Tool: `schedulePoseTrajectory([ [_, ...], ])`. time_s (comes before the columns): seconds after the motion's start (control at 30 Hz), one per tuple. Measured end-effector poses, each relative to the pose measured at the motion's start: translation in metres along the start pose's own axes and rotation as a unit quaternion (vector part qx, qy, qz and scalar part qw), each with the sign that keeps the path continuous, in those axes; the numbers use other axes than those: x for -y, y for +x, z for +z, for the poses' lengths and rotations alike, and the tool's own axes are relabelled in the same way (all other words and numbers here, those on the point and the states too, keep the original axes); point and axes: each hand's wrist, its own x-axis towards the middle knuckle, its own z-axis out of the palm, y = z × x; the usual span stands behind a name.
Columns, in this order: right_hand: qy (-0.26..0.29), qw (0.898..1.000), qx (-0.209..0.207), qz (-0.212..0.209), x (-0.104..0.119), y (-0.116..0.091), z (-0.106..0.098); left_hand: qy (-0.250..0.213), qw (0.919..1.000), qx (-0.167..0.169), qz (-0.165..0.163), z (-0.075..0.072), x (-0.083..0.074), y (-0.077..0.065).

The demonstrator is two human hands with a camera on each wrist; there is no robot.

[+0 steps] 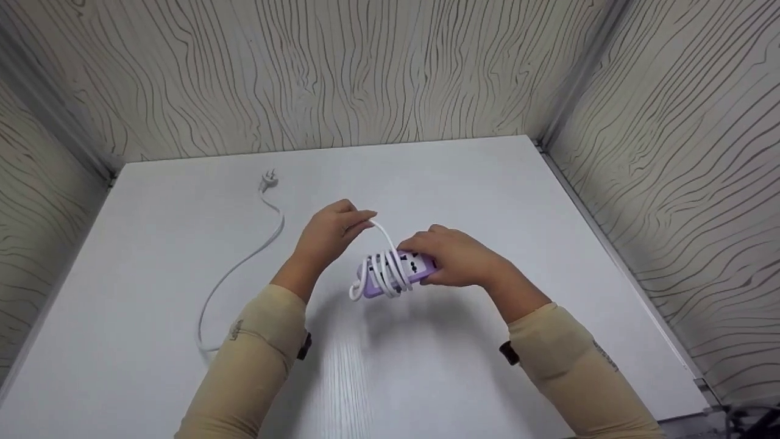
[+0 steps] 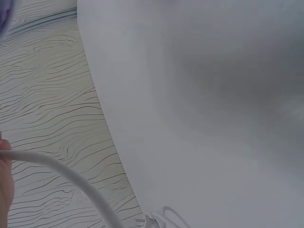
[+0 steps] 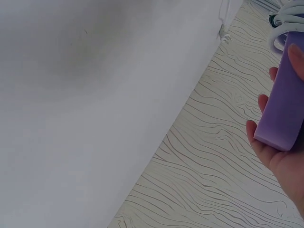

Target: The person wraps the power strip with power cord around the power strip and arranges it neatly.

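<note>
Above the middle of the table, my right hand (image 1: 460,259) grips one end of a purple and white power strip (image 1: 425,269). Several turns of its white cord (image 1: 385,273) are wound around the other end. My left hand (image 1: 329,230) pinches the cord between thumb and fingers, up and to the left of the strip, with a short span running down to the coils. In the right wrist view, the purple side of the strip (image 3: 280,107) lies between thumb and fingers. The left wrist view shows the cord (image 2: 71,175) curving away from the left hand (image 2: 4,185).
The cord's loose length (image 1: 228,274) snakes over the white table (image 1: 487,183) on the left, passing behind the left forearm. Its plug (image 1: 269,178) lies near the table's back edge. Wood-patterned panels (image 1: 341,73) stand behind and at both sides.
</note>
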Motion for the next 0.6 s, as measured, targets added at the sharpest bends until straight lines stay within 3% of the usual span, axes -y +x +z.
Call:
schedulePoseTrajectory([
  [0.4,0.093,0.996,-0.010,-0.011,0.004,0.001,-0.003,0.017,0.9995,0.020,-0.018,0.021,0.004,-0.013],
  [0.6,0.124,0.992,-0.007,-0.008,0.008,0.003,-0.004,-0.055,0.9958,0.025,-0.070,0.030,-0.006,-0.018],
])
